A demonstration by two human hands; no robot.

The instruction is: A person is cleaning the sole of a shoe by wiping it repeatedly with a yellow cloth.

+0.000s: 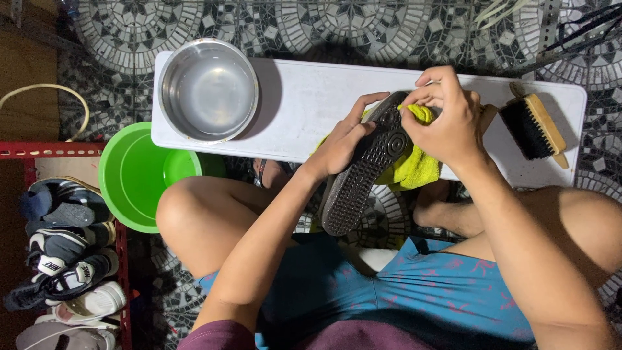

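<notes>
Right hand hides shoe's toe (yellow cloth pinched).

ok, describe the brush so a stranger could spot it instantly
Find the long white board across the patterned floor. At its right end, past the right hand with the yellow cloth, lies the brush. It alone has a wooden back and black bristles.

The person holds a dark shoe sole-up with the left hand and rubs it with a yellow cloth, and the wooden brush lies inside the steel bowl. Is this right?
Not quite. The head view shows the wooden brush on the white board, far from the steel bowl. The rest holds: left hand, shoe, yellow cloth.
</notes>
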